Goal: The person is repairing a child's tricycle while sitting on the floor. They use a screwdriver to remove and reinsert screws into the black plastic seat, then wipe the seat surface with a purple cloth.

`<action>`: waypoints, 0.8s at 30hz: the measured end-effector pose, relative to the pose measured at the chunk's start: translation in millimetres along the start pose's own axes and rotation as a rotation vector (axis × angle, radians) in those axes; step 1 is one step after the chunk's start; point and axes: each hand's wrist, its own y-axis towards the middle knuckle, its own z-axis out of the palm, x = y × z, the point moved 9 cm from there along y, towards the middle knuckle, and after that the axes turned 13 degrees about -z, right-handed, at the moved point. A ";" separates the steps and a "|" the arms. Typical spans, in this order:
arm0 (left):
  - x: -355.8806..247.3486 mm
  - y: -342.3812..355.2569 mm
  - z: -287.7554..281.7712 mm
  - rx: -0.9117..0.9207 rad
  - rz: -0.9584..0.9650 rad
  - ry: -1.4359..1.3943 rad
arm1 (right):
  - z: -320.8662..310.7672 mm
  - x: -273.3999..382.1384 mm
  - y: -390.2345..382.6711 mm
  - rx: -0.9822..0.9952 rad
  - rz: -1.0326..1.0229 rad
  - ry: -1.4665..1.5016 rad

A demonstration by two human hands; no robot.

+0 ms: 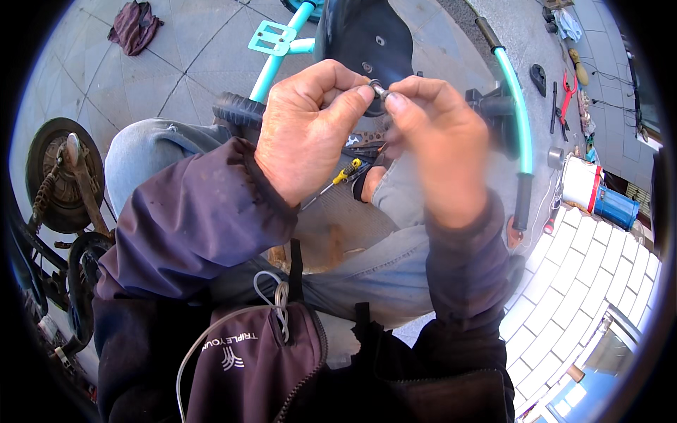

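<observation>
My left hand (310, 123) pinches a small metal bolt (379, 89) between thumb and forefinger, with a dark ring-shaped part around its end. On the other side of the bolt, the thumb and forefinger of my right hand (448, 151) close on it. Motion blurs the back of my right hand. Both hands are raised in front of a black moulded seat (363, 35) on a turquoise tube frame (266, 76). Below them, between my legs, lies a yellow-handled screwdriver (348, 170) beside several dark tools that are partly hidden.
A black wheel (238, 108) sits by my left knee. A turquoise handlebar (520, 113) with black grips curves along the right. Rusty bike parts (67, 176) stand at far left. A dark cloth (135, 28) lies on the paving; red-handled cutters (566, 99) and a white bucket (580, 182) are at right.
</observation>
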 end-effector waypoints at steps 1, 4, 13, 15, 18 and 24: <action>0.2 -0.4 1.0 0.009 0.003 -0.004 | 0.6 1.2 -0.2 -0.017 -0.015 -0.036; 1.2 -1.5 2.1 0.020 0.009 -0.005 | 7.9 1.1 -1.1 0.037 -0.009 0.010; -2.7 -5.9 11.0 0.078 0.045 0.057 | 2.8 -12.4 -2.1 0.039 0.089 0.156; -4.9 -6.3 11.4 0.083 0.045 0.090 | 1.4 -12.6 -2.4 0.024 0.091 0.155; -6.8 -5.5 11.1 0.084 0.054 0.131 | -0.2 -11.2 -3.0 -0.001 0.103 0.135; -9.0 -6.8 9.0 0.058 0.070 0.180 | -2.3 -14.3 -4.5 -0.040 0.147 0.182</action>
